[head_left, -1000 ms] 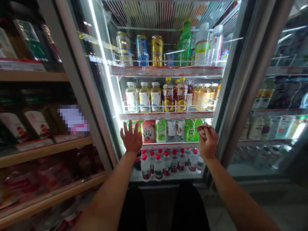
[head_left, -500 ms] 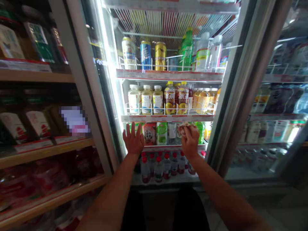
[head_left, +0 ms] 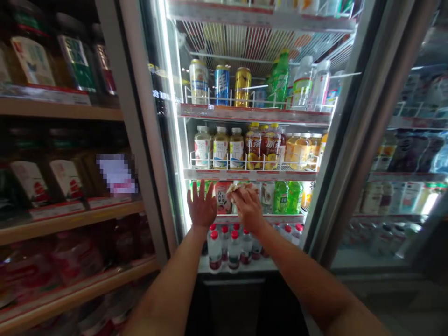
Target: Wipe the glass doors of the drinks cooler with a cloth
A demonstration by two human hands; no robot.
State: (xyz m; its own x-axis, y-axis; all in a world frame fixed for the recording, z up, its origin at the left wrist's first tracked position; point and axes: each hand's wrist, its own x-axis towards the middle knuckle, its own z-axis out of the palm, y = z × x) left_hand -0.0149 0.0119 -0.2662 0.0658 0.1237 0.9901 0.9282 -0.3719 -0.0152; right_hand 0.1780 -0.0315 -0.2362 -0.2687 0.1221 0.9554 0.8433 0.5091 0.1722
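Note:
My right hand (head_left: 249, 210) is closed around a crumpled pale cloth (head_left: 234, 189), pressed toward the glass door of a lit drinks cooler (head_left: 250, 175). To its left, my left hand (head_left: 203, 207) has its fingers spread, palm toward the same glass. Whether either palm touches the glass cannot be made out. Behind the hands, seen through the glass, stand a red-labelled drink (head_left: 222, 198) and green bottles (head_left: 281, 196). Red-capped bottles (head_left: 215, 252) fill the bottom shelf below my wrists.
Wooden shelves (head_left: 63, 217) with dark bottles run along the left. Above the hands are tea bottles (head_left: 220, 148) and cans (head_left: 242, 87). A metal door frame (head_left: 364, 126) borders the right side, with another cooler section (head_left: 408, 175) beyond it.
My right hand has moved left with the cloth, close to my left hand. My left hand stays spread. The whole view has shifted slightly, so the shelves appear farther right.

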